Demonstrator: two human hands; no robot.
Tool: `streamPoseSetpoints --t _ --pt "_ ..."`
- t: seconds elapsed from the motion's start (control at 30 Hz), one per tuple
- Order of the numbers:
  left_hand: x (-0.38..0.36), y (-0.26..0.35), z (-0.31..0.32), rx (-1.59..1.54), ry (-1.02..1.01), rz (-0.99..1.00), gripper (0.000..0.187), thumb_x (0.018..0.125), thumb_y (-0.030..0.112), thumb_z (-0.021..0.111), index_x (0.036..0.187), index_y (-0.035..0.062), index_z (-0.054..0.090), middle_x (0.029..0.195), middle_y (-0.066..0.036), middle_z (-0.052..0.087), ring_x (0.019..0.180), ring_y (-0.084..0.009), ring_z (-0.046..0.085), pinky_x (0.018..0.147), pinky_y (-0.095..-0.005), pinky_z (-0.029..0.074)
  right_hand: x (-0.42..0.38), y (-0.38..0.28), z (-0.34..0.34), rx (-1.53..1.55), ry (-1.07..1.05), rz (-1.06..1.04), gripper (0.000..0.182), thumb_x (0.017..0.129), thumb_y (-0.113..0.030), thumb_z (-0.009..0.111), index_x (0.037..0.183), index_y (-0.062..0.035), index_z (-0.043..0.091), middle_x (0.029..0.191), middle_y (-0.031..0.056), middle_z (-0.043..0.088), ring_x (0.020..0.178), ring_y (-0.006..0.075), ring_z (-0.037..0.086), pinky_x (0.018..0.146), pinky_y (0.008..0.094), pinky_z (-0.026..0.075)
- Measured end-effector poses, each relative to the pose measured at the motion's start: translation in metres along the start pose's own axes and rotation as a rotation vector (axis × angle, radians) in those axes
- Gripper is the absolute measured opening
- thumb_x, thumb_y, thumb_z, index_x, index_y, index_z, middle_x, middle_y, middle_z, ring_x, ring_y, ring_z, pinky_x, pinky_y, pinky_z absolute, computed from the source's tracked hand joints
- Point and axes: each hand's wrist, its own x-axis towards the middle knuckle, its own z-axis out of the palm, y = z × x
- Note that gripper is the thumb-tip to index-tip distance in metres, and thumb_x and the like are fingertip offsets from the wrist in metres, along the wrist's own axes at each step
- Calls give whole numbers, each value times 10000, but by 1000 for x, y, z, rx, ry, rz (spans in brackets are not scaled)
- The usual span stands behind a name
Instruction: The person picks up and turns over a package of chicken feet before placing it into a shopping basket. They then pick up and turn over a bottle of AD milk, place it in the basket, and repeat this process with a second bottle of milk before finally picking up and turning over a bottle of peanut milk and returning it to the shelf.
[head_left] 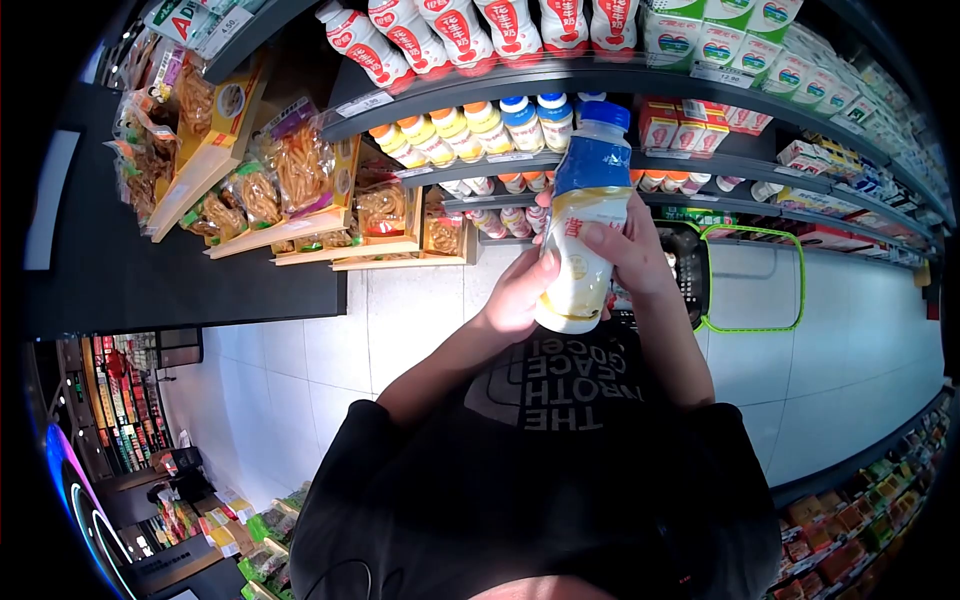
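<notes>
While we stand before a dark store shelf rack (440, 92), we hold a large white plastic bottle with a blue screw cap, a blue upper part and yellow bands (590, 195) in front of our chest, clear of the shelves, cap end away from us and base toward us. Our left hand (520, 290) grips the near-left side of the bottle, thumb along its lower edge, and our right hand (642, 258) wraps the right side, thumb laid across the front of the label; both are closed around it, though we cannot see the fingers beneath. Beyond the bottle, to its left, are white bottles with red labels (463, 35) and, a level lower, small yellow-and-white bottles with orange caps (452, 133); beyond it to the right sit green-and-white cartons (705, 40) and, below those, red-and-white cartons (685, 125). Well left of the bottle, clear bags of brown stick-shaped snacks (300, 165) lie in pale wooden trays (280, 237) along a black table (210, 285). Just right of the bottle, partly hidden by our right forearm, we see a black plastic basket (690, 275) with a bright green loop handle (803, 280) over the pale tiled floor (860, 310).
</notes>
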Motion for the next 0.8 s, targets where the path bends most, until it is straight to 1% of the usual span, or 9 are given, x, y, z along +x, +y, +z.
streamPoseSetpoints --t 0.3,0.5,0.7,0.77,0.8 --pt "-6 0 -2 -65 45 15 715 925 534 548 1360 24 299 1109 -177 585 917 -323 661 773 -438 571 4 4 7 47 14 52 548 841 -94 694 1304 -27 409 1157 157 650 993 204 653 875 344 524" --pt "-12 -2 -7 -72 87 25 686 940 536 519 1329 -2 347 1111 -178 588 925 -324 661 787 -440 568 6 11 12 58 37 60 502 838 -88 685 1266 -13 434 1153 159 649 965 209 661 857 350 533" --pt "-18 -5 -16 -88 62 6 685 956 537 482 1326 -26 356 1105 -192 599 941 -323 658 808 -434 561 7 13 16 117 41 118 479 831 -87 675 1248 -10 453 1110 145 653 937 206 660 834 342 537" --pt "-19 -4 -11 -10 138 10 718 944 602 426 1278 -33 414 1052 -213 611 885 -336 669 765 -412 559 8 15 17 106 50 113 472 834 -95 679 1241 -11 458 1101 145 652 927 207 663 823 339 541" --pt "-19 -3 -9 -1 153 13 697 946 583 437 1273 -33 425 1049 -209 613 886 -326 668 763 -403 557 8 16 17 101 56 110 468 835 -100 681 1238 -11 460 1096 145 652 921 207 664 817 337 543"
